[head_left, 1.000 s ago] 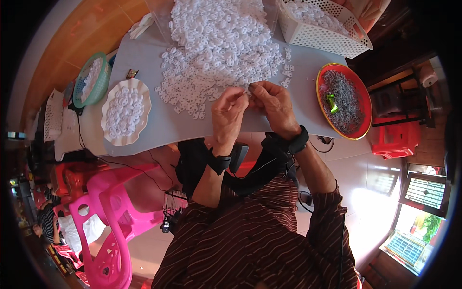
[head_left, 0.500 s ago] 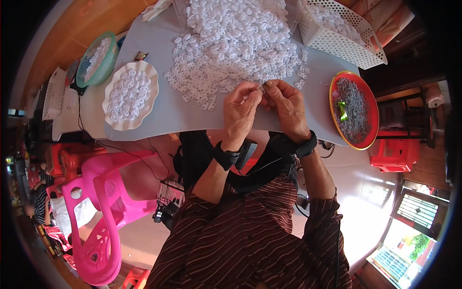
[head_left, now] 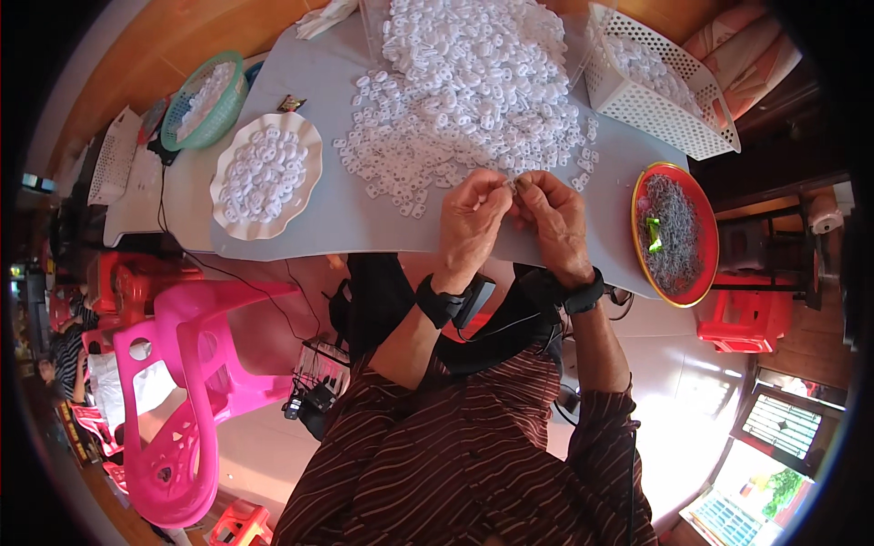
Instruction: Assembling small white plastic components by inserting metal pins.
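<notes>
My left hand and my right hand meet fingertip to fingertip over the near edge of the grey table. Both are closed in a pinch around a small whitish piece, mostly covered by the fingers, so its kind cannot be made out. Just beyond them spreads a large heap of small white plastic pieces with holes. Off to the right stands a red bowl with a yellow rim, holding many thin grey metal bits and a bright green wrapper.
A scalloped white plate of white pieces lies left, near a green basket. A perforated white basket stands far right. Below the table are a pink plastic chair and red stools. Another person is at far left.
The whole view has shifted, so the table and its things appear slightly lower and further right. My hands keep their pinch at the same place by the heap.
</notes>
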A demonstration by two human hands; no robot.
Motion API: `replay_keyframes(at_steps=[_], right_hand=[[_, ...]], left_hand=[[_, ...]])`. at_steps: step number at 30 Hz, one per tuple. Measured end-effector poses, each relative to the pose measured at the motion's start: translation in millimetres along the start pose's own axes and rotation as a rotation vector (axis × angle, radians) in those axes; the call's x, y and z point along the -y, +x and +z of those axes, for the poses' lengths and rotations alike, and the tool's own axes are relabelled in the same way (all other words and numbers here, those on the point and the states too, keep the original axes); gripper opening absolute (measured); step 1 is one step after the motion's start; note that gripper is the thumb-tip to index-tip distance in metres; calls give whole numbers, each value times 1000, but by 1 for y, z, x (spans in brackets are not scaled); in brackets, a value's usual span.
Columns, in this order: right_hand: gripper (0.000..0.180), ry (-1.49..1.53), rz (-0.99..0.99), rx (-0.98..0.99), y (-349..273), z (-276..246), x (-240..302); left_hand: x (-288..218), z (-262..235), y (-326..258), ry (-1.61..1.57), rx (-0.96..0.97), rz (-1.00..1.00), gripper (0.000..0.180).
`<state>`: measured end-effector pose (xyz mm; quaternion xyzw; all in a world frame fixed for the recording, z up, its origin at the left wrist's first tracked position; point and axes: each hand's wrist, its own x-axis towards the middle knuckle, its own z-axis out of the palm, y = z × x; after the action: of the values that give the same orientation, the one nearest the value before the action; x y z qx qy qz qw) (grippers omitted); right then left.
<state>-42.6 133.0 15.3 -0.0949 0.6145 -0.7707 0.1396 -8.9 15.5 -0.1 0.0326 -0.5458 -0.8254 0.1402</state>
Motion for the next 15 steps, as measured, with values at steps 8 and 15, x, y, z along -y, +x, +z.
replay_keyframes(at_steps=[8,15], right_hand=[[14,-112,-61,-32,-2,7,3],[13,-177,-88,-120,-7,4,-6]], left_hand=[[7,-5,2,61,9,75,5],[1,-4,-5,41,48,108,10]])
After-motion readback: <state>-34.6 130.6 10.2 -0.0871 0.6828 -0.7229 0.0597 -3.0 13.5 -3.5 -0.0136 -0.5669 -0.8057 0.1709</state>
